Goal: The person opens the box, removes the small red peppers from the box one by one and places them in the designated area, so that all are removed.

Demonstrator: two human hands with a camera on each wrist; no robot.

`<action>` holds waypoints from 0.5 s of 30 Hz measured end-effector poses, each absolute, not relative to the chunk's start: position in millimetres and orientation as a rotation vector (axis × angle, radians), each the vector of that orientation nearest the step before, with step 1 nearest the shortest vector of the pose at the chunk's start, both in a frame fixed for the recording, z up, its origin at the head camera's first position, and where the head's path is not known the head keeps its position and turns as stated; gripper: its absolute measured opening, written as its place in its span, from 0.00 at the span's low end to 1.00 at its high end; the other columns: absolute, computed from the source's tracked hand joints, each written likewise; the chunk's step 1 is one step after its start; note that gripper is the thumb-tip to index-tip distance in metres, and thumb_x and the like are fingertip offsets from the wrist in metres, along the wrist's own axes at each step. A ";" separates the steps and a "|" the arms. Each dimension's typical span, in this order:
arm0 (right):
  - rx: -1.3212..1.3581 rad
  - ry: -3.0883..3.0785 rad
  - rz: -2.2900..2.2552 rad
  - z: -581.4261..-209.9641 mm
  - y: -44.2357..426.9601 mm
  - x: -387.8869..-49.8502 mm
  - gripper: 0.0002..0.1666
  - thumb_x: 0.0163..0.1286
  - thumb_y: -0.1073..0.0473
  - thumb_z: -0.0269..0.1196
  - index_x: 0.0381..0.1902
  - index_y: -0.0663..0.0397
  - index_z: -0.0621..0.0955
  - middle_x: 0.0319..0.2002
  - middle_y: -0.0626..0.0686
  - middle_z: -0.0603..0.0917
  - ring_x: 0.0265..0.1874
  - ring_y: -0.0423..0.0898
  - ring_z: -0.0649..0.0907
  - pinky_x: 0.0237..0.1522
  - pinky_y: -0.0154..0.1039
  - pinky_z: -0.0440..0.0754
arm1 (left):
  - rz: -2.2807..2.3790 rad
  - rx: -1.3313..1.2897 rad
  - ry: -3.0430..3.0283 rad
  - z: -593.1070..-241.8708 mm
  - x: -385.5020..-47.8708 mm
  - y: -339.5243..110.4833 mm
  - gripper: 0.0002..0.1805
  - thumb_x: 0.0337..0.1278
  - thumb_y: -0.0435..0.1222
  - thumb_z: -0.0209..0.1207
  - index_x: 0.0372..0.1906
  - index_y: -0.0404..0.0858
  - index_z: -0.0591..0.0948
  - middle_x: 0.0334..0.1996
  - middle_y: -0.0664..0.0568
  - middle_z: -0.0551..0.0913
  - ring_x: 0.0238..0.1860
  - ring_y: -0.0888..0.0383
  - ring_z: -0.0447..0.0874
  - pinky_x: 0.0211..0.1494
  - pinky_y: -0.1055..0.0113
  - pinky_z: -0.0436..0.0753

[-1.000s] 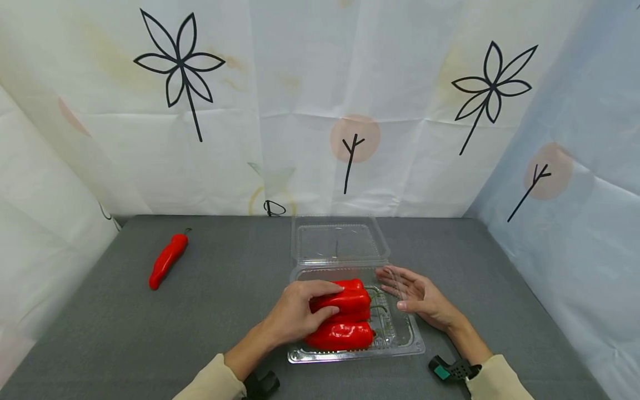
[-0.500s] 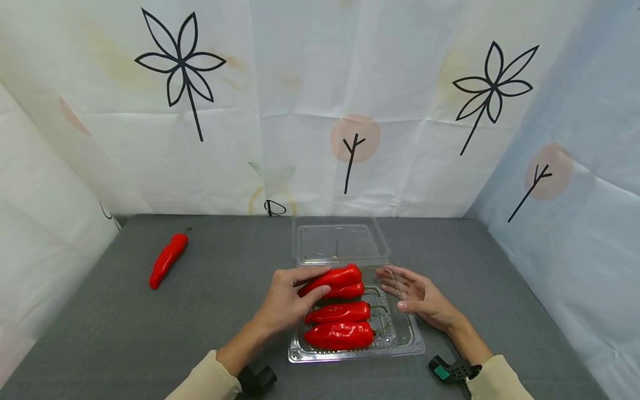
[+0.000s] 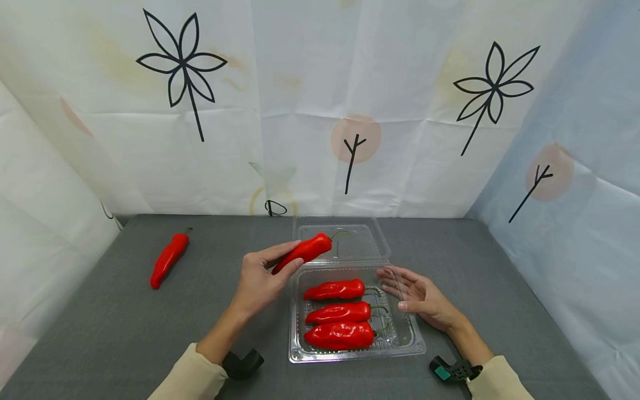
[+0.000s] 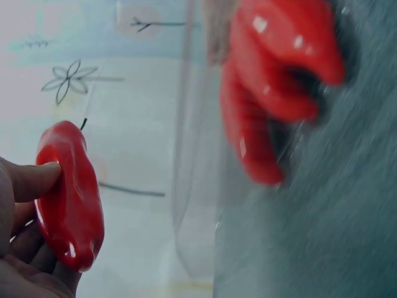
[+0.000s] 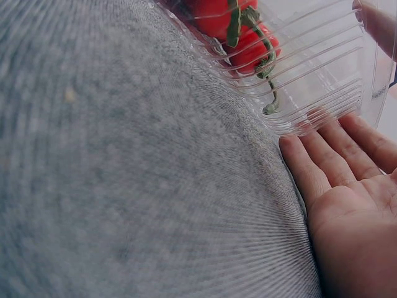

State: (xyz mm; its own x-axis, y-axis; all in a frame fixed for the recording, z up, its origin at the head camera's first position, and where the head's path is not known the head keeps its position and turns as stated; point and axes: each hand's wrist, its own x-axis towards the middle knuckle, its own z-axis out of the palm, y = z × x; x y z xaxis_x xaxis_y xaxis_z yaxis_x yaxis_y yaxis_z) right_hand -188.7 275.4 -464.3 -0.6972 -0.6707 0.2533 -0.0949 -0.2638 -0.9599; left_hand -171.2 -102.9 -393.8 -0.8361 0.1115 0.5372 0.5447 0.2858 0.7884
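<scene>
My left hand (image 3: 260, 280) pinches a red pepper (image 3: 306, 251) between thumb and fingers, raised off the left rim of a clear plastic clamshell box (image 3: 357, 355). In the left wrist view the same pepper (image 4: 69, 198) stands upright in the grip, its stem at the top. Three more red peppers (image 3: 340, 313) lie side by side in the box, their green stems pointing right. My right hand (image 3: 422, 297) rests at the box's right side with fingers extended; in the right wrist view its fingertips touch the clear ribbed wall (image 5: 304, 81).
The box's clear lid (image 3: 340, 241) lies folded back behind it. Another red pepper (image 3: 170, 260) lies on the grey table (image 3: 215, 244) at the far left. White printed cloth (image 3: 300, 100) surrounds the table at the back and sides.
My left hand has lifted one red pepper out of the box and carried it up and to the left, leaving three inside. My right hand has stayed in place.
</scene>
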 end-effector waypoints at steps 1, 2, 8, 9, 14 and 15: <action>-0.934 1.600 -2.017 -464.3 275.3 -188.7 0.42 0.67 0.82 0.53 0.76 0.76 0.52 0.75 0.66 0.63 0.74 0.57 0.65 0.72 0.46 0.64 | -1.558 -0.565 -2.182 -392.8 -172.4 -106.5 0.21 0.56 0.30 0.71 0.57 0.37 0.86 0.50 0.45 0.88 0.47 0.48 0.88 0.48 0.52 0.87; -0.933 1.600 -2.018 -464.4 275.3 -188.6 0.42 0.67 0.82 0.53 0.76 0.76 0.52 0.75 0.66 0.63 0.74 0.57 0.65 0.72 0.46 0.64 | -1.552 -0.537 -2.179 -391.8 -173.7 -110.1 0.21 0.57 0.30 0.71 0.57 0.37 0.86 0.50 0.45 0.88 0.48 0.48 0.88 0.48 0.52 0.87; -0.935 1.611 -2.010 -465.4 275.9 -189.0 0.42 0.68 0.80 0.55 0.76 0.76 0.52 0.75 0.66 0.63 0.74 0.56 0.66 0.72 0.45 0.64 | -1.545 -0.378 -2.128 -389.5 -183.9 -131.6 0.19 0.58 0.30 0.70 0.56 0.35 0.86 0.49 0.43 0.88 0.48 0.45 0.88 0.45 0.69 0.86; -0.936 1.615 -2.009 -465.6 276.1 -189.1 0.42 0.68 0.80 0.55 0.76 0.76 0.53 0.75 0.66 0.63 0.74 0.56 0.66 0.72 0.45 0.65 | -1.530 -0.351 -2.124 -390.0 -186.0 -135.3 0.19 0.58 0.30 0.70 0.55 0.34 0.86 0.49 0.43 0.88 0.47 0.45 0.88 0.44 0.72 0.85; -0.935 1.612 -2.011 -465.9 275.9 -189.5 0.42 0.67 0.81 0.54 0.76 0.76 0.53 0.75 0.66 0.63 0.74 0.55 0.66 0.72 0.45 0.65 | -1.377 -0.208 -2.133 -394.9 -195.3 -155.2 0.19 0.58 0.29 0.69 0.56 0.33 0.86 0.49 0.40 0.88 0.46 0.43 0.88 0.45 0.60 0.87; -0.935 1.609 -2.012 -465.7 275.9 -189.4 0.42 0.67 0.82 0.54 0.76 0.76 0.52 0.75 0.66 0.63 0.74 0.55 0.66 0.72 0.45 0.65 | -1.345 -0.181 -2.135 -395.8 -196.7 -159.0 0.19 0.59 0.29 0.69 0.56 0.33 0.86 0.48 0.39 0.88 0.46 0.42 0.88 0.46 0.56 0.87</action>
State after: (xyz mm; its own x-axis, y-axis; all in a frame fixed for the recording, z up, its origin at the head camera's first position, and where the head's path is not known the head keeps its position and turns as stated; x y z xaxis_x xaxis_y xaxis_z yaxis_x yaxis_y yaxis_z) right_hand -189.4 275.9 -465.7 -0.6972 -0.6712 0.2520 -0.0984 -0.2586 -0.9610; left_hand -196.7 -159.0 -395.8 -0.8094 -0.1957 0.5536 0.4150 0.4764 0.7751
